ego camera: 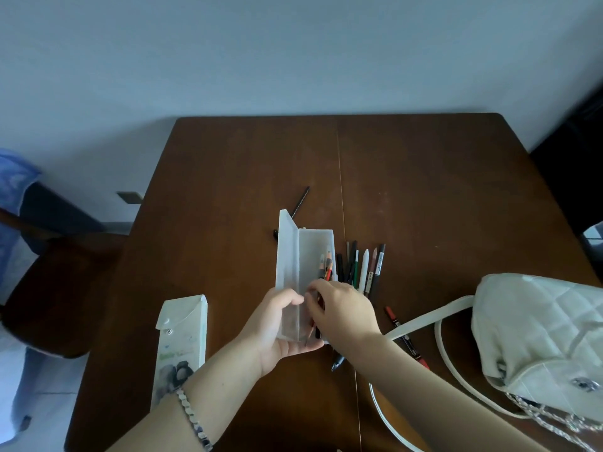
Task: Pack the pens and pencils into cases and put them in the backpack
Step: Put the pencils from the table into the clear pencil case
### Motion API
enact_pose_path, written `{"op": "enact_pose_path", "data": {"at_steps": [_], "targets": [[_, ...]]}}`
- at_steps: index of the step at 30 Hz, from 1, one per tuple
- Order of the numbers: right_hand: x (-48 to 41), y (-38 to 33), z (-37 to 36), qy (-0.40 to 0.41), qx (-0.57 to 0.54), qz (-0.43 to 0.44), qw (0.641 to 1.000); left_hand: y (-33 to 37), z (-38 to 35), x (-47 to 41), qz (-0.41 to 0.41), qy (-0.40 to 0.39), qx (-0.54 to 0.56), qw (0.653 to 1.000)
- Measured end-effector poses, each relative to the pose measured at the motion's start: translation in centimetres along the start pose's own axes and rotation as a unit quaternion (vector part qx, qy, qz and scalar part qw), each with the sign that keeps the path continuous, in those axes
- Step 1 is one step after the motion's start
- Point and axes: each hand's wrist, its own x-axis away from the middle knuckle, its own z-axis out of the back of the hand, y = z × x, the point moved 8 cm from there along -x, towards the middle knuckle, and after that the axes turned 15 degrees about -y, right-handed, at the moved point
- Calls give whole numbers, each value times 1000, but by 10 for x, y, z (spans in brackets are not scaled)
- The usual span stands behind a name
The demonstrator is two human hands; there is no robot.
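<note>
A clear plastic pencil case [305,256] lies open in the middle of the brown table [424,190], its lid raised on the left. My left hand [277,324] grips the case's near end. My right hand [342,308] reaches into the case and pinches several pencils [327,267] that lie inside along its right wall. A bunch of loose pens and pencils [362,269] lies just right of the case. A red-tipped marker [396,322] and a dark pen [337,362] lie under my right forearm. A white quilted backpack [541,334] sits at the right.
A second flat case [181,347] with a snap flap lies at the table's front left. A dark pencil [301,200] and a small black item [275,233] lie beyond the open case. The backpack's white straps [424,321] curl toward my right arm. A dark chair [62,288] stands left.
</note>
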Motion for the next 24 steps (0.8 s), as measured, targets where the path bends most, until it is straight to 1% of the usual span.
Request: {"op": "enact_pose_path", "data": {"at_steps": [4, 5, 7, 9, 11, 13, 14, 15, 16, 17, 19, 20, 22, 24], "targets": [[-3, -8, 0, 37, 72, 59, 995, 6, 6, -3, -4, 10, -17, 1000], [-6, -8, 0, 36, 79, 65, 994, 7, 7, -2, 1, 16, -28, 999], [-15, -1, -2, 15, 71, 44, 996, 7, 9, -3, 9, 13, -41, 999], [-22, 1, 2, 26, 81, 37, 996, 6, 5, -5, 12, -5, -39, 999], [-25, -2, -2, 16, 81, 32, 996, 7, 5, -6, 5, -7, -32, 999], [-25, -10, -9, 8, 101, 75, 992, 10, 11, -8, -8, 5, -19, 1000], [-24, -12, -9, 12, 90, 100, 991, 13, 14, -8, -15, 9, -15, 1000], [-23, -11, -2, 15, 43, 107, 993, 16, 18, -8, -24, 14, -12, 1000], [-24, -1, 6, 32, -24, 85, 996, 20, 21, -8, -32, 20, -8, 999], [-26, 17, 14, 52, -94, 38, 993, 24, 24, -7, -42, 32, -6, 999], [-31, 64, 16, 66, -197, -93, 974, 35, 32, -6, -61, 60, -7, 996], [-35, 89, 12, 53, -207, -158, 964, 41, 34, -6, -69, 71, -5, 995], [-40, 123, 4, 0, -169, -252, 953, 49, 39, -7, -76, 93, -2, 993], [-48, 136, -4, -40, -130, -286, 948, 54, 45, -10, -77, 105, 0, 992]]}}
